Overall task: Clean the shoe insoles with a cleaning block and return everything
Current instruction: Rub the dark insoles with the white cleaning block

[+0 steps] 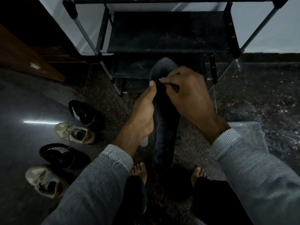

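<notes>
A long dark insole (164, 127) stands nearly upright in front of me, its toe end up near the shoe rack. My left hand (142, 116) grips its left edge, with the thumb lying on its face. My right hand (188, 91) is over the upper part with its fingers curled, and fingertips and thumb pinch the insole there. A small white thing (144, 142) pokes out under my left wrist; I cannot tell what it is. No cleaning block shows plainly.
A dark shoe rack (170, 38) with metal poles stands ahead. On the floor at left lie two black shoes (81, 113) (60, 154) and two beige sneakers (76, 133) (45, 181). A clear plastic box (250, 133) sits at right. My bare feet (139, 171) are below.
</notes>
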